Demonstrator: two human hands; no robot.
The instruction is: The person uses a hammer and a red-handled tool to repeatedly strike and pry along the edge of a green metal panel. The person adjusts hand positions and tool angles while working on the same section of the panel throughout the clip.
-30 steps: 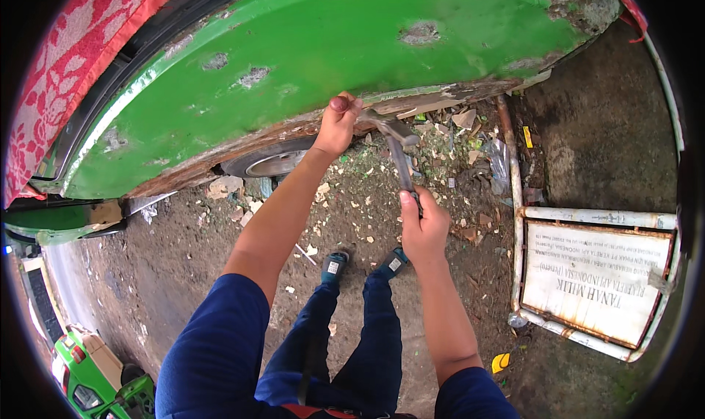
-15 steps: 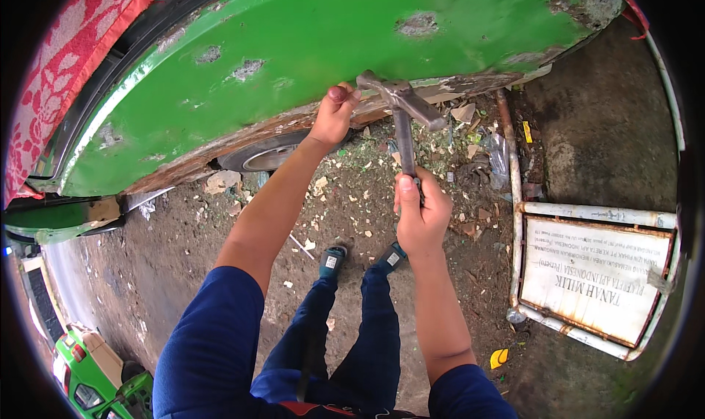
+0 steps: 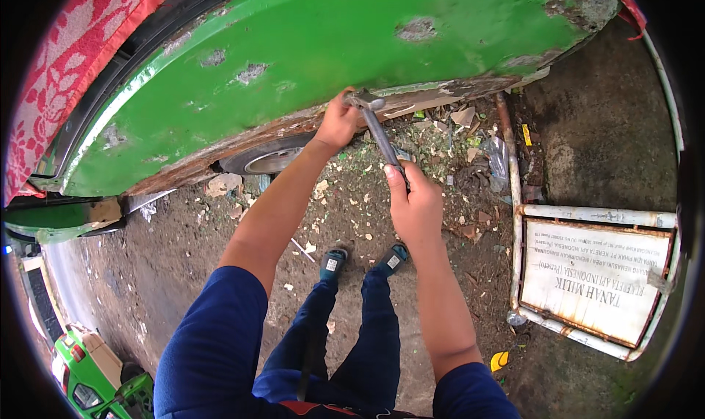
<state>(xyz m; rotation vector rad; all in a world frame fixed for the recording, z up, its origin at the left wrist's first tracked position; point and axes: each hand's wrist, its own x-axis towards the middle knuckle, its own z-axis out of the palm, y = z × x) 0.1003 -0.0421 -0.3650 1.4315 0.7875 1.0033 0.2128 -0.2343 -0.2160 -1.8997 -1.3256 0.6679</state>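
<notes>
My right hand (image 3: 417,202) is closed around the handle of a metal hammer (image 3: 380,134), thumb stretched along it. The hammer's head is against or just over the fingers of my left hand (image 3: 338,124). That hand is closed at the lower edge of a green vehicle body panel (image 3: 330,48). Half a second ago a rounded brown end stuck out of its grip; now the hammer head and fingers hide it. Bare grey patches mark the green paint, and the panel's lower edge is rusty and ragged.
Below the panel shows a wheel (image 3: 272,158). Paint chips and rubble litter the ground around my shoes (image 3: 333,261). At right stands a white metal frame with a sign board (image 3: 595,279). A red patterned cloth (image 3: 70,74) hangs at upper left; another green vehicle (image 3: 95,378) is at lower left.
The hammer head has swung left and turned, coming onto the rounded brown end in my left hand. My right hand has shifted slightly left; my left hand stays near the panel's edge.
</notes>
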